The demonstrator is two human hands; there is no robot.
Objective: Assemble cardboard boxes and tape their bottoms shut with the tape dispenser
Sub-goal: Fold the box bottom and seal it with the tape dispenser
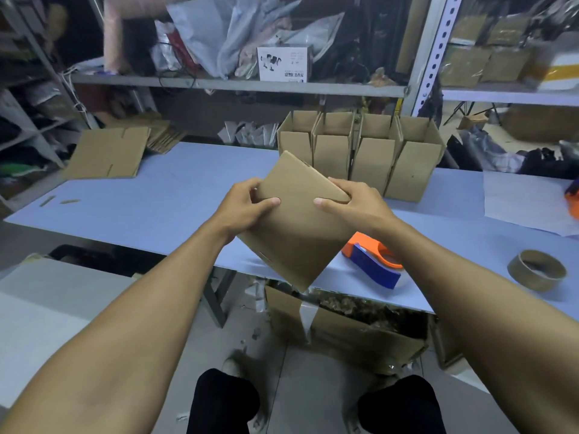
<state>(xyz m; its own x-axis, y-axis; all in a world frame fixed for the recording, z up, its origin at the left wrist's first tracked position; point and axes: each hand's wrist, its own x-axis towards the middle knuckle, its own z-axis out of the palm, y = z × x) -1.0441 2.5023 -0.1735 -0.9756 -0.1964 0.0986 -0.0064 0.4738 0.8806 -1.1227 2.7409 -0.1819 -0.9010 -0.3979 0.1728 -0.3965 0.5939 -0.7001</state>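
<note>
We hold the flat box (294, 220) up over the table (156, 208) edge, left hand (247, 202) and right hand (351, 202) pinching its top corners, and should push them together gently so it pops open square.

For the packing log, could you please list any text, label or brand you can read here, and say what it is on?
None can be quoted with confidence.
White carton on the shelf: dark printed figures and a line of characters near its lower edge, too small and blurred to read.
Flat cardboard box held by the left hand and right hand: no print visible.
Tape dispenser: no label visible.
Assembled boxes: plain.
</note>
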